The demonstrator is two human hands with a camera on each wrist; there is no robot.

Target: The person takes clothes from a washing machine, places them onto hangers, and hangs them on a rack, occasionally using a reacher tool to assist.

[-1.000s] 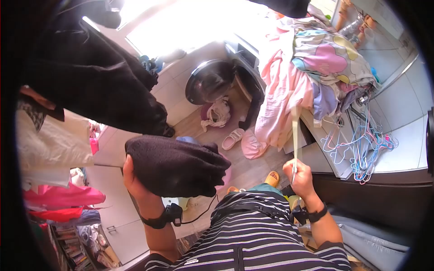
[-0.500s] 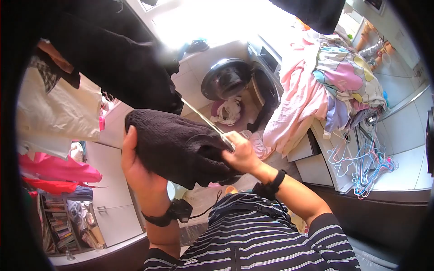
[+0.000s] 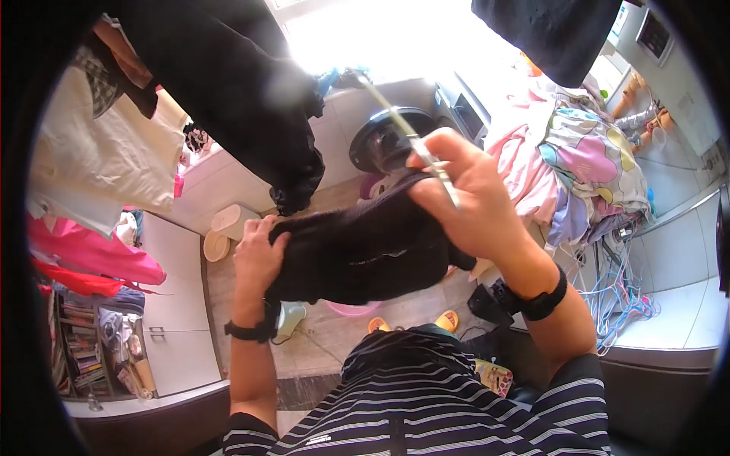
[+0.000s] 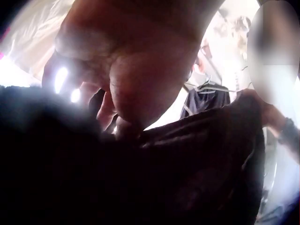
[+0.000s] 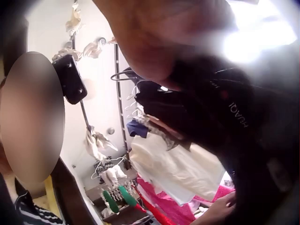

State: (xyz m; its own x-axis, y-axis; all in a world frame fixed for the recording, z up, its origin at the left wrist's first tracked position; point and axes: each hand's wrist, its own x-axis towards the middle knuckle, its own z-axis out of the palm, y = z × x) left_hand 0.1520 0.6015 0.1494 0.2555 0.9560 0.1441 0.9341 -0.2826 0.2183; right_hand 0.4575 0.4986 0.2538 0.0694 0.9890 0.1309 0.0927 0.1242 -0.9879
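Observation:
A black garment [image 3: 357,254] is stretched between both hands in front of the striped shirt. The left hand [image 3: 258,254] grips its left end, fingers over the top edge; in the left wrist view that hand [image 4: 126,61] pinches the dark cloth [image 4: 197,150]. At the garment's upper right corner the right hand [image 3: 475,197] pinches the cloth and also holds a thin pale stick [image 3: 403,121] that points up and to the left. Lettering shows on black cloth [image 5: 239,115] in the right wrist view, close to the right hand [image 5: 164,37].
Black clothes [image 3: 228,99] hang at the upper left, beside white cloth [image 3: 114,144] and pink cloth [image 3: 99,254]. Laundry [image 3: 593,156] is heaped at the right above tangled hangers [image 3: 620,296]. A black round basin [image 3: 380,144] and a pink basin [image 3: 353,309] are farther down.
The garment has been spread out sideways. The right hand, with the stick, has risen to its upper right corner, and the left hand has turned over onto its left end.

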